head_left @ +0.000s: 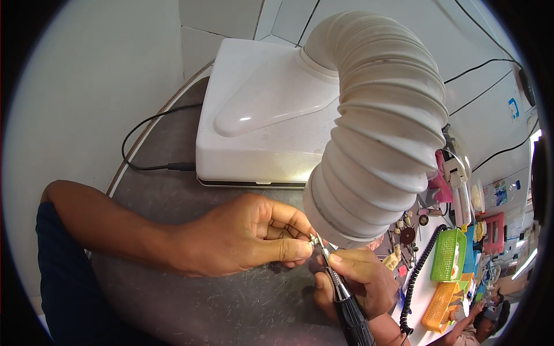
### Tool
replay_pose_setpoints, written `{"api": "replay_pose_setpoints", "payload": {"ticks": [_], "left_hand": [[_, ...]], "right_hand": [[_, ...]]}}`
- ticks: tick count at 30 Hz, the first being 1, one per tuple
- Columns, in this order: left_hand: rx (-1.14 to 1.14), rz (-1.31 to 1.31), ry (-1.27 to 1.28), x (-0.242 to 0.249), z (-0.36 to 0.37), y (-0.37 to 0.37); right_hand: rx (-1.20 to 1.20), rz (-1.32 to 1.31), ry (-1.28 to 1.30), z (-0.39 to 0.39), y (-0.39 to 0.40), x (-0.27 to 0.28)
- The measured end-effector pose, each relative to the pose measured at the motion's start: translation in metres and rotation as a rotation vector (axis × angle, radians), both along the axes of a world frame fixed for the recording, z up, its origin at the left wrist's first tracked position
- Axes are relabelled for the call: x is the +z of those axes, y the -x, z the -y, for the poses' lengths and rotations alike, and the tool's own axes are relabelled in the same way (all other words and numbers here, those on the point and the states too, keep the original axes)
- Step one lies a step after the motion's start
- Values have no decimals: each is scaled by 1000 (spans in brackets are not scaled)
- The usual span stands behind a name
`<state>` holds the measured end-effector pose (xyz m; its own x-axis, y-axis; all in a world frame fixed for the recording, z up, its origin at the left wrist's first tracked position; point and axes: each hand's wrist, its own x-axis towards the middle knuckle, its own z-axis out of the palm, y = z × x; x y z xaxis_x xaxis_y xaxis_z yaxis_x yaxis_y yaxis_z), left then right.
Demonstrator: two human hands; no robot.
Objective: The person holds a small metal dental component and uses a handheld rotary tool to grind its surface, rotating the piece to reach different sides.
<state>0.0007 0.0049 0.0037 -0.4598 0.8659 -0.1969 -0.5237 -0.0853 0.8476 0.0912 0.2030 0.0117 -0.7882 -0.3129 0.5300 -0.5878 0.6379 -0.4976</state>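
Note:
My left hand (248, 239) reaches in from the left, thumb and fingertips pinched on a small shiny metal piece (314, 239). Its exact kind is too small to make out. In my right hand (366, 279) is a rotary handpiece (350, 314) with a black body and silver nose, gripped like a pen. The handpiece slants up and left, its thin tip right at the metal piece. Both hands meet over the dark grey tabletop (231, 305), just below the mouth of a white ribbed hose (381, 132).
The hose curves down from a white box-shaped machine (265, 132) at the back, with a black cable (138, 167) on its left. To the right lie small grinding discs (407, 235), a coiled black cord (412, 288), a green basket (447, 256) and an orange basket (435, 308). Another person (479, 328) sits far right.

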Motion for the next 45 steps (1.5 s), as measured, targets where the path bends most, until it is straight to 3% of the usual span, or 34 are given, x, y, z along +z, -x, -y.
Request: {"api": "replay_pose_setpoints", "payload": {"ticks": [16,45], "left_hand": [[101,22,27,1,0,0],[67,72,23,10,-1,-2]], "right_hand": [[-28,-82,79,0,0,-4],[-98,-114,104,5,9,-4]]}}
